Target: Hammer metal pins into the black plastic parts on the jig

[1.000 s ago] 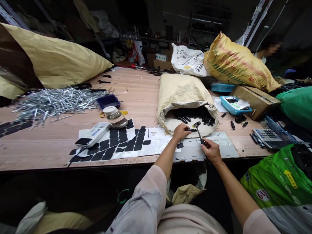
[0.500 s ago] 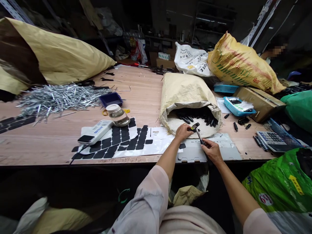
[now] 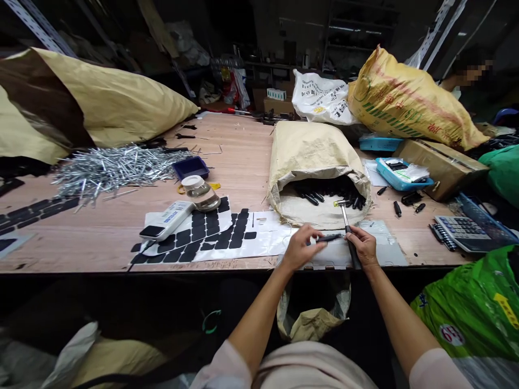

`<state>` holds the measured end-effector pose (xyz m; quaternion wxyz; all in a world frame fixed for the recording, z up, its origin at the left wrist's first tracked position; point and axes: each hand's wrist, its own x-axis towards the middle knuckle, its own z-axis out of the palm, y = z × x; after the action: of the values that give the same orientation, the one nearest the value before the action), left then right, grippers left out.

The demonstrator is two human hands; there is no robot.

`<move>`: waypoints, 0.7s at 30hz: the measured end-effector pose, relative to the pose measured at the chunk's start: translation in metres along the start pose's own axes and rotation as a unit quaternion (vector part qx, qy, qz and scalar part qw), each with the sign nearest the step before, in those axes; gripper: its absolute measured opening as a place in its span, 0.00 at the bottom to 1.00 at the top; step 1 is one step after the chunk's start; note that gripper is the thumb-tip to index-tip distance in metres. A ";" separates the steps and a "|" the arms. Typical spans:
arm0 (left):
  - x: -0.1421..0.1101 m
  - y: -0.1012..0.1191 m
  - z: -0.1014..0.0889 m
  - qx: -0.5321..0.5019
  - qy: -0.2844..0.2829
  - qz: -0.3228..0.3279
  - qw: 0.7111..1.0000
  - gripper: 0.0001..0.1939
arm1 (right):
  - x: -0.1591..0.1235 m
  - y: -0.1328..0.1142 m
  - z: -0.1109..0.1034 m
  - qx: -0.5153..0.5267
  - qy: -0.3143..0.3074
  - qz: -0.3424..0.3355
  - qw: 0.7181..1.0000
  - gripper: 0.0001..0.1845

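Note:
My left hand point(image 3: 300, 248) pinches a slim black handle-like piece point(image 3: 330, 237) above the front of the table. Closed around a small hammer point(image 3: 345, 217) is my right hand point(image 3: 364, 248); the hammer has a yellow-faced head, a metal shaft and a black grip. The far end of the black piece reaches close to my right fingers, and I cannot tell whether they touch it. Just beyond both hands lies a beige sack point(image 3: 312, 148), its mouth turned toward me, with several black pieces point(image 3: 311, 199) inside. Under the hands is a grey sheet point(image 3: 385, 243).
To the left are a heap of metal rods point(image 3: 117, 170), a blue tray point(image 3: 190, 167), a lidded jar point(image 3: 200, 194) and a white device point(image 3: 167, 220). A calculator point(image 3: 462, 233), a cardboard box point(image 3: 444, 165) and a green bag point(image 3: 466, 308) stand right. An open sack point(image 3: 310, 324) hangs below the table edge.
Both hands have drawn back from the sack's mouth toward me. The black piece came along in my left hand, and the hammer now stands more upright beside it.

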<state>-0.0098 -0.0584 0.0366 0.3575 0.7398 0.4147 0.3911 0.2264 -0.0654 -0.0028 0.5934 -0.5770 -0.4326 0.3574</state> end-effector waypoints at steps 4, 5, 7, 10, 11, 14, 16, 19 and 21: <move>-0.082 0.004 0.010 0.083 -0.079 0.040 0.993 0.10 | 0.000 0.003 0.000 -0.006 -0.012 -0.009 1.000 0.23; -0.096 0.002 0.013 0.108 -0.093 0.044 0.989 0.11 | 0.000 0.003 0.000 -0.004 -0.013 -0.009 1.000 0.23; -0.111 -0.003 0.017 0.141 -0.113 0.048 0.982 0.15 | -0.001 0.003 0.000 -0.001 -0.017 -0.008 1.000 0.22; -0.098 -0.004 0.014 0.144 -0.119 0.056 0.981 0.17 | -0.003 0.003 0.001 -0.005 -0.026 -0.010 1.000 0.22; -0.085 -0.003 0.012 0.143 -0.106 0.057 0.982 0.16 | -0.003 0.004 0.001 -0.006 -0.027 -0.010 1.000 0.22; -0.022 0.000 0.003 0.166 -0.035 0.035 0.985 0.12 | -0.004 0.004 0.002 -0.006 -0.031 -0.007 0.999 0.22; 0.030 -0.005 -0.001 0.208 0.008 0.000 0.978 0.13 | -0.003 0.005 0.002 -0.003 -0.034 -0.004 0.999 0.22; 0.100 -0.024 -0.001 0.291 0.037 -0.038 0.955 0.15 | -0.002 0.006 0.002 -0.002 -0.035 -0.003 0.999 0.23; 0.131 -0.038 0.000 0.338 0.015 -0.046 0.940 0.14 | -0.002 0.006 0.003 -0.005 -0.034 -0.004 0.999 0.23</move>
<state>0.0235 0.0735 0.0407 0.0978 0.7911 0.5616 0.2221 0.2239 -0.0655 -0.0095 0.5770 -0.5660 -0.4564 0.3720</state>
